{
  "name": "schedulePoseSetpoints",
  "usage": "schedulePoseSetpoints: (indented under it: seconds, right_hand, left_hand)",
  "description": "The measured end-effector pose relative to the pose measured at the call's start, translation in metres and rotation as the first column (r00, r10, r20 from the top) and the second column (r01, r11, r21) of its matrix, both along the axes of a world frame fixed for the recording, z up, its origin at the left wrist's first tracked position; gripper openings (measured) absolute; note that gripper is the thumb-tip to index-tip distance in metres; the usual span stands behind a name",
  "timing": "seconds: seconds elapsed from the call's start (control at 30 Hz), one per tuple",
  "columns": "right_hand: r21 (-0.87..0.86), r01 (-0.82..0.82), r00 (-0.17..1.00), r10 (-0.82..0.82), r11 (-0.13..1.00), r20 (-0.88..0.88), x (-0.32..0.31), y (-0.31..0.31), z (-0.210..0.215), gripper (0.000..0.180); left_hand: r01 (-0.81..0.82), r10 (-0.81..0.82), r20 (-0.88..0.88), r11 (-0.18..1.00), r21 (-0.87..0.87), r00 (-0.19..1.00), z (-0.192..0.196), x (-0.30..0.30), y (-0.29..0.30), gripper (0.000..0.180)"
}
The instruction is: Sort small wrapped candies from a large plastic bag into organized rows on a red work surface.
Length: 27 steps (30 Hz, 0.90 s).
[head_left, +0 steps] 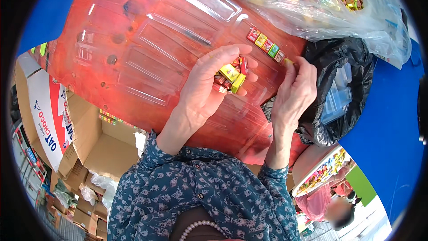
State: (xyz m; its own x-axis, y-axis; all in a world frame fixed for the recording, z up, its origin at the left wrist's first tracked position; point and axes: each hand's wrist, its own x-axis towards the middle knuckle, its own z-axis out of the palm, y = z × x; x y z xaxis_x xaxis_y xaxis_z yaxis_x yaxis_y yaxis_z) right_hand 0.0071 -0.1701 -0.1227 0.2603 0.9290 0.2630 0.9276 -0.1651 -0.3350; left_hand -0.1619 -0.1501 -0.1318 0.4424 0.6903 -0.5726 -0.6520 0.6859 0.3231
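A handful of small wrapped candies (231,76), yellow, red and green, is cupped in the left hand (206,87). One yellow candy (288,61) is pinched by the right hand (294,91) at the end of a row of candies (266,44) laid in a slot of the clear plastic tray (178,40). At one o'clock, a clear bag (312,4) full of candies is seen; at three o'clock, a black bag (343,58) holding clear trays. At eight o'clock, an open cardboard box (96,138) is seen.
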Motion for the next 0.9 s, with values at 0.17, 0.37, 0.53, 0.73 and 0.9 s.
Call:
schedulePoseSetpoints:
  seconds: [0.17,0.37,0.53,0.73,0.9]
  right_hand:
    - [-0.021,-0.084,0.996,0.083,0.996,-0.033,0.002,-0.001,-0.002,0.012]
    - [-0.059,-0.097,0.985,0.087,0.994,-0.151,0.008,0.010,-0.008,0.010]
    - [-0.082,-0.052,0.972,0.032,0.995,-0.233,0.013,0.017,-0.016,0.009]
    - [-0.129,0.054,0.919,-0.100,0.990,-0.381,0.009,0.020,-0.015,0.007]
    - [-0.098,0.029,0.921,-0.064,0.995,-0.385,0.014,0.018,-0.022,0.008]
  left_hand:
    - [-0.021,0.021,-0.014,1.000,0.001,1.000,0.000,-0.004,0.000,0.033]
    - [-0.024,0.024,-0.004,1.000,0.001,1.000,-0.002,-0.004,0.001,0.033]
    - [-0.022,0.022,-0.003,1.000,-0.005,1.000,-0.003,-0.003,0.002,0.034]
    - [-0.037,0.037,-0.033,0.999,0.013,0.999,-0.006,-0.003,0.004,0.034]
    - [-0.045,0.046,-0.040,0.999,0.013,0.998,-0.007,-0.004,0.005,0.034]
